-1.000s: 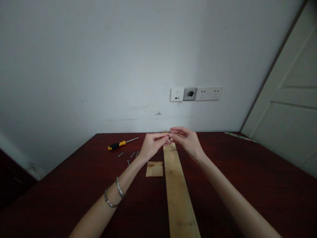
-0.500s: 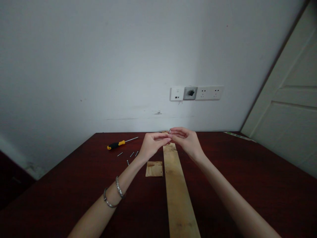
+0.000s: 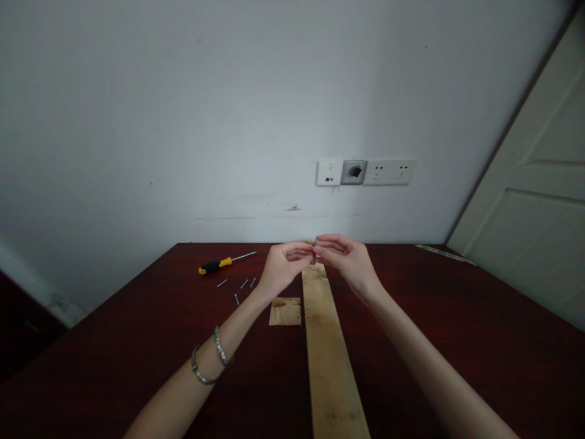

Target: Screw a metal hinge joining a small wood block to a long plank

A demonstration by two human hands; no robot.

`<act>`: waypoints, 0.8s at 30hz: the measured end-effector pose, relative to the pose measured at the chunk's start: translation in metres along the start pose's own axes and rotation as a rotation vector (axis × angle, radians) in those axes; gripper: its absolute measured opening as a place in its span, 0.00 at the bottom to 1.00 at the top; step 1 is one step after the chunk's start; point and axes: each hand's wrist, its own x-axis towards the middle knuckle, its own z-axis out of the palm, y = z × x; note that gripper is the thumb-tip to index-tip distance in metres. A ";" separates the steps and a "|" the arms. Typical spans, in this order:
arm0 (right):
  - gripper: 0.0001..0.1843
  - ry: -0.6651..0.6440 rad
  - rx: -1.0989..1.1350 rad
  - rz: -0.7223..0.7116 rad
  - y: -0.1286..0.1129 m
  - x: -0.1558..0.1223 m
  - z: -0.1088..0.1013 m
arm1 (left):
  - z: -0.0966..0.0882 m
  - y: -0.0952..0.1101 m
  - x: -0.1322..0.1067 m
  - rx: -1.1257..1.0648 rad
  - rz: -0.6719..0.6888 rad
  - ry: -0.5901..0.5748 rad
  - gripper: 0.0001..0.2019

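Observation:
My left hand [image 3: 284, 268] and my right hand [image 3: 348, 259] meet fingertip to fingertip above the far end of a long pale wooden plank [image 3: 328, 350]. Both hands are closed in a pinch on a tiny metal item, too small to name. The plank lies lengthwise on the dark red table [image 3: 114, 341]. A small square wood piece [image 3: 285, 311] lies flat against the plank's left side, just below my left hand. Two silver bracelets sit on my left wrist.
A yellow and black screwdriver [image 3: 225, 263] lies at the table's far left, with several small screws [image 3: 242, 288] scattered near it. A white socket strip [image 3: 365, 172] is on the wall. A white door [image 3: 534, 207] stands at the right.
The hands stay pinched together above the plank's far end; the fingers shift only slightly. The camera has drifted a little.

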 end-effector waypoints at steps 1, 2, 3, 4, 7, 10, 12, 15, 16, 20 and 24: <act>0.17 -0.001 0.000 -0.004 0.000 0.000 0.000 | 0.000 0.000 0.000 0.004 0.006 0.004 0.08; 0.18 0.000 0.000 -0.011 -0.001 -0.001 0.001 | 0.000 -0.001 0.000 0.011 0.015 0.006 0.08; 0.18 0.003 0.001 -0.019 -0.002 -0.002 0.001 | 0.000 -0.001 0.000 0.025 0.029 0.008 0.08; 0.19 0.004 0.004 -0.023 -0.003 -0.002 0.001 | -0.002 0.000 0.000 0.049 0.052 0.006 0.08; 0.21 -0.024 0.036 0.017 -0.006 -0.004 0.000 | -0.010 0.004 0.001 0.185 0.183 -0.027 0.13; 0.22 -0.071 0.068 0.087 -0.008 -0.005 -0.001 | -0.020 0.012 0.002 0.384 0.339 -0.112 0.20; 0.22 -0.082 0.067 0.109 -0.008 -0.005 -0.001 | -0.024 0.016 0.002 0.500 0.419 -0.180 0.23; 0.22 -0.080 0.048 0.116 -0.007 -0.006 0.000 | -0.024 0.018 0.001 0.595 0.495 -0.250 0.23; 0.23 -0.078 0.042 0.116 -0.007 -0.006 0.001 | -0.023 0.017 0.001 0.606 0.509 -0.260 0.23; 0.23 -0.087 0.030 0.117 -0.009 -0.006 0.002 | -0.020 0.014 0.001 0.608 0.527 -0.267 0.20; 0.23 -0.093 0.034 0.131 -0.010 -0.006 0.001 | -0.020 0.011 0.001 0.596 0.558 -0.245 0.20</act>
